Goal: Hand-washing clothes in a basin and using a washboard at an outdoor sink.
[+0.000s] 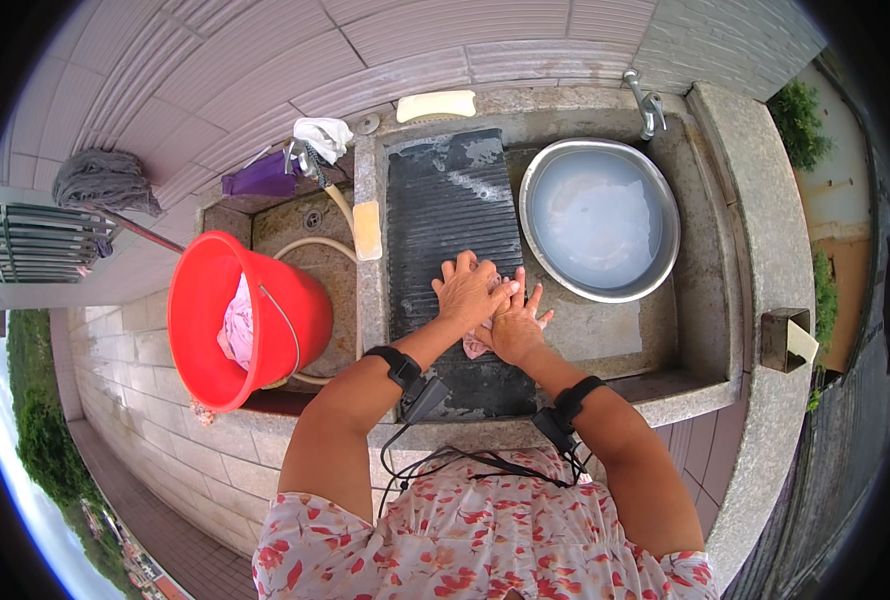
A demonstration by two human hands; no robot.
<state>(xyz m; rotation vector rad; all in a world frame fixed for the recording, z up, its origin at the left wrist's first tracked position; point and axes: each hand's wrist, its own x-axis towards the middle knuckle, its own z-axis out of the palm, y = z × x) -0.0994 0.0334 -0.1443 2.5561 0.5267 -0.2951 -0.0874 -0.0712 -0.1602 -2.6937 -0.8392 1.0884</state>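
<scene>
A crumpled wet pink cloth [477, 346] lies on a dark ribbed washboard [445, 217] built into a stone sink. Over its upper part my left hand [467, 291] presses down with curled fingers, the cloth bunched beneath. My right hand [520, 328] rests against the cloth's right side, fingers spread towards the basin; its palm hides whether it grips any fabric. The two hands touch near the left thumb. To their right stands a round metal basin [676, 225] of cloudy water. White suds streak the board's upper end.
A red bucket [295, 307] with pink fabric [238, 322] inside stands at the left sink. A yellow soap bar [367, 230] lies on the divider, a cream brush [436, 106] on the back ledge. A tap [649, 109] overhangs the right sink. Black cables [482, 469] hang between my forearms.
</scene>
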